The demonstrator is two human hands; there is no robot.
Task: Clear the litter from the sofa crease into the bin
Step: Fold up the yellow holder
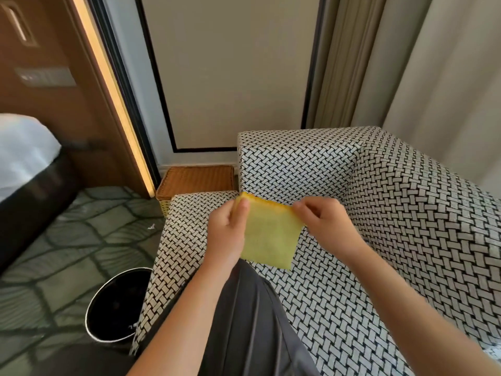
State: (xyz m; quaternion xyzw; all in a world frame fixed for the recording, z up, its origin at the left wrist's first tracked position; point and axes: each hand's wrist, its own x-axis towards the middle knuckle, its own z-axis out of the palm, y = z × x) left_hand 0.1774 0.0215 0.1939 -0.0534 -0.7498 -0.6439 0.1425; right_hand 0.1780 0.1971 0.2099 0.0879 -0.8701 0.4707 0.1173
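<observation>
While fingers (243,210) of the left hand (226,236) and right hand (324,221) pinch the top edge of the yellow cloth (269,240) above the sofa (352,294), the bin (116,305) stands beside its armrest (184,226).

No readable text in shot right now: the yellow square cloth (271,234) pinched by the fingers (240,210) of the left hand (226,234) shows no lettering I can make out, and the grey rectangular switch plate (46,76), well up and left of those fingers, is too blurred to read
</observation>
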